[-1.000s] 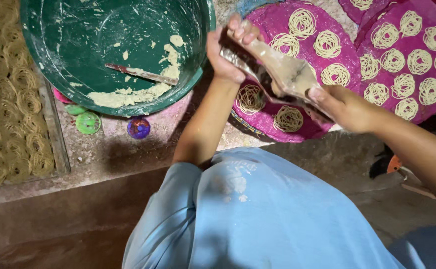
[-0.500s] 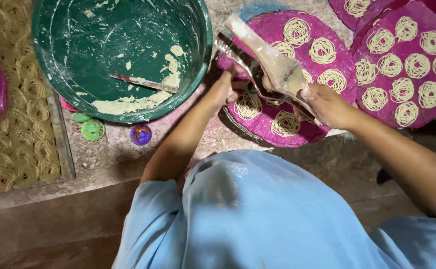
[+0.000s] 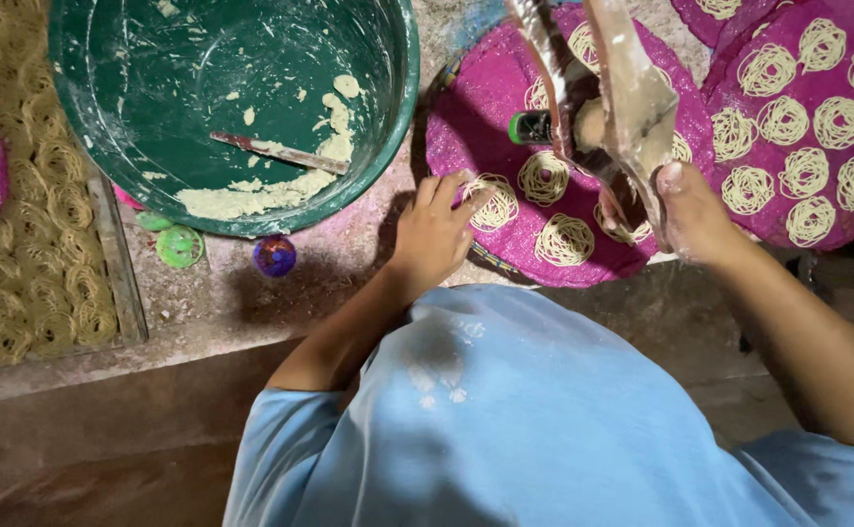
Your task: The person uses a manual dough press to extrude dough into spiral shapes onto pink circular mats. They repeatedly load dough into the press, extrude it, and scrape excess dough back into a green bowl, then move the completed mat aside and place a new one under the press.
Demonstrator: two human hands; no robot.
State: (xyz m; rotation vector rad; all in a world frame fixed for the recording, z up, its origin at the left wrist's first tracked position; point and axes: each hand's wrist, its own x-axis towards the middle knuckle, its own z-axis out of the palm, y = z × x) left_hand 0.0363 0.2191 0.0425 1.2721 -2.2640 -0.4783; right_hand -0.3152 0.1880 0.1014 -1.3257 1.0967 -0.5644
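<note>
Magenta woven round mat (image 3: pixel 505 117) is lying on the dusty work surface (image 3: pixel 251 303), carrying coils of pale noodle dough. Left hand (image 3: pixel 434 232) is resting at the mat's near-left edge, fingers (image 3: pixel 466 200) spread fairly wide and flat, fingertips touching one noodle coil (image 3: pixel 493 203); it is gripping nothing. Right hand (image 3: pixel 695 210) is closing around the lower end of a dough-smeared wooden noodle press (image 3: pixel 607 98), thumb on top, the other fingers hidden behind the handle. Press is tilting up and away over the mat's middle, with a lump of dough showing between its two arms. A small dark green-tipped object (image 3: pixel 529 127) is lying on the mat just left of the press; its kind cannot be told.

Second magenta mat (image 3: pixel 817 127) to the right is overlapping the first and is holding more coils in rows. Large green plastic basin (image 3: pixel 241 107) is sitting well to the left, holding leftover pale dough (image 3: pixel 261 190) and a thin stick (image 3: pixel 280 154). Below the basin's rim are lying a green plastic ring (image 3: pixel 180 246) and a small purple cap (image 3: pixel 275 256). Far left, a tray (image 3: pixel 115 263) of dried yellowish coils is running along the edge. Light blue shirt (image 3: pixel 544 429), dusted with flour, is filling the foreground.
</note>
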